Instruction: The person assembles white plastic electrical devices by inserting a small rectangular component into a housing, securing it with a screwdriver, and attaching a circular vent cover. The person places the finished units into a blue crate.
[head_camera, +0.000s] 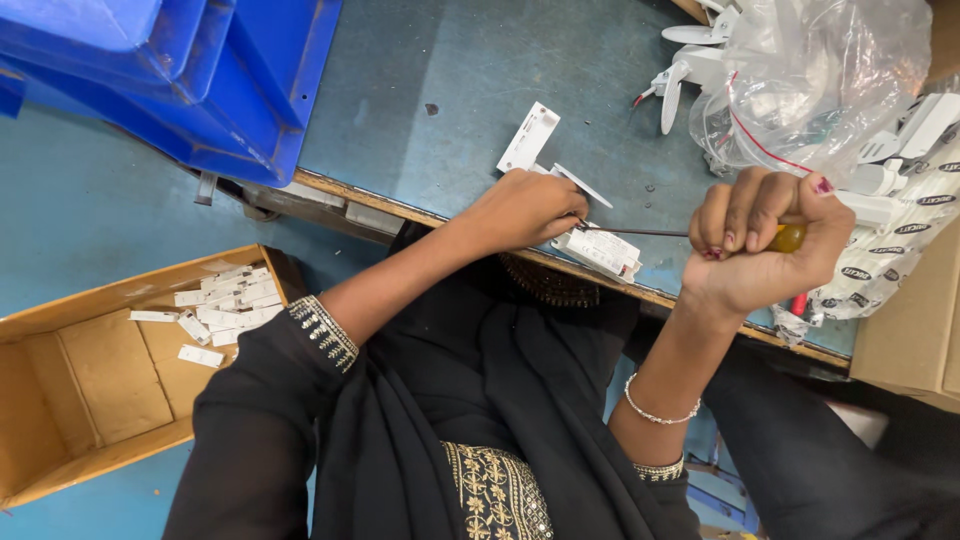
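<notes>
**Screwdriver applied to a small white part at the bench edge**

At centre frame, the left hand (520, 210) is closed down on a small white plastic part (600, 250) lying at the near edge of the blue-grey workbench (450, 90). At right of centre, the right hand (760, 240) is fisted around the yellow handle of a screwdriver (788, 237); its thin dark shaft runs leftward to the part. A loose white plate (528, 137) lies just above the left hand. Upper right: a clear plastic bag (820, 70) over white parts. Upper left: a blue bin (190, 70). Lower left: a cardboard box (90, 390) holding white pieces.
</notes>
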